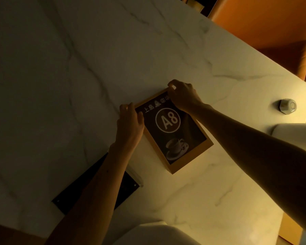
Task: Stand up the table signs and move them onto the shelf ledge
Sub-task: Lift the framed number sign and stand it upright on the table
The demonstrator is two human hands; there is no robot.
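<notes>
A wood-framed table sign [173,133], dark with "A8" in a circle and a coffee cup picture, lies face up on the white marble table [78,68]. My left hand [131,121] grips the sign's top left corner, thumb on its face. My right hand [182,96] pinches the top right corner of the frame. A second sign [125,184], a flat black panel with a clear acrylic edge and corner screws, lies on the table under my left forearm, partly hidden. No shelf ledge is in view.
A small silvery faceted object [287,106] sits near the table's right edge. An orange chair [265,29] stands at the far right corner. Pale chair backs show at the right [293,131] and at the bottom [155,234].
</notes>
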